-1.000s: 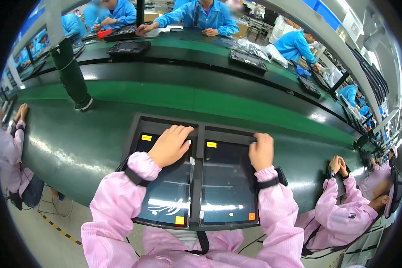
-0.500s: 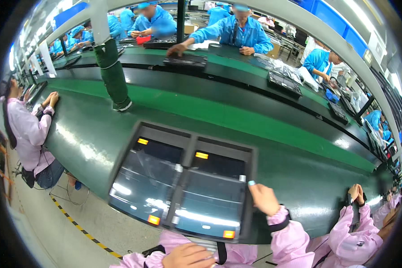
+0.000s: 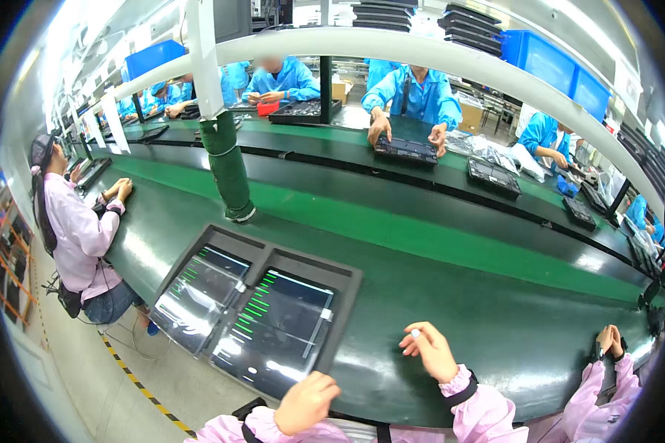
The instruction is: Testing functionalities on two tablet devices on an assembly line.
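Observation:
Two black display panels with lit screens sit side by side in a dark grey tray on the green bench. Rows of green lines show on the left panel and the right panel. My left hand is by the tray's near right corner; its fingers bend down out of sight, so contact and grip cannot be made out. Over the bench to the tray's right, my right hand is apart from it, with fingers loosely bent, spread and holding nothing. A small white cover caps one of its fingertips.
A green-wrapped post rises beyond the tray, under a white rail. Pink-sleeved people sit at left and right. Across the line, a person in blue has both hands on a black unit.
The tray has shifted left along the bench, and my right hand has come off its edge. Orange blocks on the screens have given way to green lines. My view has turned.

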Available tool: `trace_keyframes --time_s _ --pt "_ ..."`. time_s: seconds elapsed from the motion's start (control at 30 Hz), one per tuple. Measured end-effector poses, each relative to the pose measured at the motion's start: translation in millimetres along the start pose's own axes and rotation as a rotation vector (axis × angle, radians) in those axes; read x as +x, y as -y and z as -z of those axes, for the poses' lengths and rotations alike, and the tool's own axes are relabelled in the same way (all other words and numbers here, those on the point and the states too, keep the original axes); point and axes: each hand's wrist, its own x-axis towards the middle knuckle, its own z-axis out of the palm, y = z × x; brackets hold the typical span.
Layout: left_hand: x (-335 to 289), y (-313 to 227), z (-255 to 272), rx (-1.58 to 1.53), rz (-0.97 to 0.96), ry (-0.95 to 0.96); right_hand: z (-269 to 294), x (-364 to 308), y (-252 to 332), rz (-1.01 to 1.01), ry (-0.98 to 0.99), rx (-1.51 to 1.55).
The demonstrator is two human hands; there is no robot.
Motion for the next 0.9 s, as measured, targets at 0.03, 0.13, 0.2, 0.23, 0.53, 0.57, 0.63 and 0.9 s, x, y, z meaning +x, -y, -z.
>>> trace_keyframes --time_s 0.03,0.13,0.2,0.23,0.53,0.57,0.63,0.9 --pt "-1.4 8.1 4.2 0.009 0.059 -0.053 9.7 0.6 -0.4 -0.006 -0.04 0.013" --pt "1.9 37.1 13.4 0.142 0.119 -0.251 42.6 1.6 -9.5 0.026 -0.192 -0.027" --pt "6.5 59.5 21.7 0.243 0.144 -0.334 60.9 2.4 -19.2 0.015 -0.269 -0.021" --pt "7.1 72.4 26.1 0.301 0.157 -0.375 71.7 1.2 -23.9 0.007 -0.316 -0.01" --pt "0.0 165.8 80.2 0.617 0.327 -0.533 84.1 -3.5 -52.5 0.175 -0.493 -0.239" --pt "-1.5 175.9 82.5 0.66 0.373 -0.498 81.7 -7.6 -53.4 0.206 -0.503 -0.272" --pt "12.9 175.0 82.6 0.684 0.41 -0.528 73.8 -10.0 -51.1 0.205 -0.45 -0.315" --pt "125.3 157.6 8.9 -0.616 0.225 -0.385 85.0 -4.9 -52.6 0.06 -0.229 0.89"
